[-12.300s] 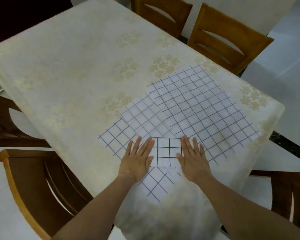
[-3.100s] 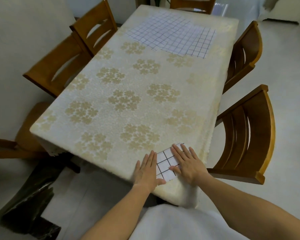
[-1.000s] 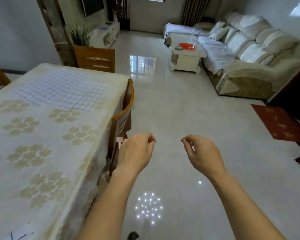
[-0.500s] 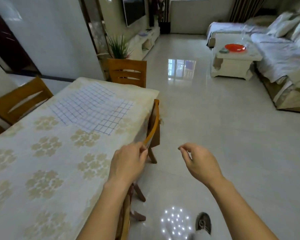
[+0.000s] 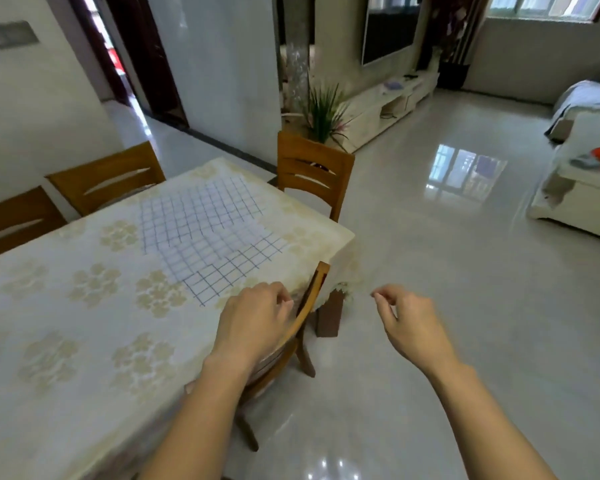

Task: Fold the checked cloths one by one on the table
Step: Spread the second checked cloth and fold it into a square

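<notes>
White cloths with a dark blue check (image 5: pixel 201 233) lie spread flat and overlapping near the far corner of the table (image 5: pixel 66 323), which wears a cream cover with gold flowers. My left hand (image 5: pixel 253 323) hovers over the table's right edge, above a chair back, fingers loosely curled and holding nothing. My right hand (image 5: pixel 409 323) hangs in the air over the floor, off the table, fingers also loosely curled and empty. Both hands are short of the checked cloths. The small folded cloth is out of view.
A wooden chair (image 5: pixel 302 327) is tucked in at the table's right side under my left hand. Another chair (image 5: pixel 312 174) stands at the far end, two more (image 5: pixel 108 181) on the left. Glossy tiled floor (image 5: pixel 465 271) stretches right toward a white low table (image 5: pixel 582 195).
I left the small folded cloth at the other end and walked along the table's right side. The spread checked cloths are now much closer. Both hands stay raised and empty.
</notes>
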Motion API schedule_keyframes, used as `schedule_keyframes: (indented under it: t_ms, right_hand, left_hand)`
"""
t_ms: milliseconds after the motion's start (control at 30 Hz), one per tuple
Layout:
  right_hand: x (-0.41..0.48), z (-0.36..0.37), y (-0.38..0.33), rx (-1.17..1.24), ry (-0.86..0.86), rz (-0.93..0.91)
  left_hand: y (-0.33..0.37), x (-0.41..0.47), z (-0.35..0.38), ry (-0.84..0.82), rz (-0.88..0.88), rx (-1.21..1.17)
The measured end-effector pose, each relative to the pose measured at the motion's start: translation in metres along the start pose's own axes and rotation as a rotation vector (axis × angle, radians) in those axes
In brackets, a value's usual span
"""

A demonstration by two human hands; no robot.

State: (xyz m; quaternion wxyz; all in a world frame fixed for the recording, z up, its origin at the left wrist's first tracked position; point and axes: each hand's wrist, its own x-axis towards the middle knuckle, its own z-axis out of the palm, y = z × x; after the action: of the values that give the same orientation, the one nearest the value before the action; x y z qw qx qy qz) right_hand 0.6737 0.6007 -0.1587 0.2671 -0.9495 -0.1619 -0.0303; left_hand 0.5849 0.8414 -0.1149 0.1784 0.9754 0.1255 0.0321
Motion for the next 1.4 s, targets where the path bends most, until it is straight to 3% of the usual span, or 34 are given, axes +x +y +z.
schedule_keyframes:
  t_ms: [167,333,533,600,800,1067,1400]
  right_hand:
    - [0.059,0.018,0.003,0.000,-0.088,-0.107]
    - [0.153,0.013,0.016,-0.096,-0.173,-0.188]
    - [0.283,-0.033,0.067,-0.172,-0.022,-0.093]
    - [0.307,-0.019,0.064,-0.133,-0.053,-0.137]
    - [0.375,0.050,0.036,-0.123,-0.345,-0.391]
    - [0.508,0.099,0.030,-0.038,-0.533,-0.645]
    - [0.587,0.121,0.011,-0.016,-0.714,-0.966]
  left_hand:
    - [0.006,0.052,0.022,-0.010,-0.073,0.006]
    - [0.026,0.158,0.049,-0.032,-0.095,-0.040]
    - [0.061,0.279,0.046,0.029,-0.072,-0.067]
    - [0.054,0.296,0.045,0.024,-0.101,-0.050]
    - [0.005,0.329,0.058,-0.140,-0.347,0.025]
    - [0.012,0.381,0.076,-0.075,-0.664,0.023]
    - [0.040,0.414,0.099,-0.001,-0.943,-0.018]
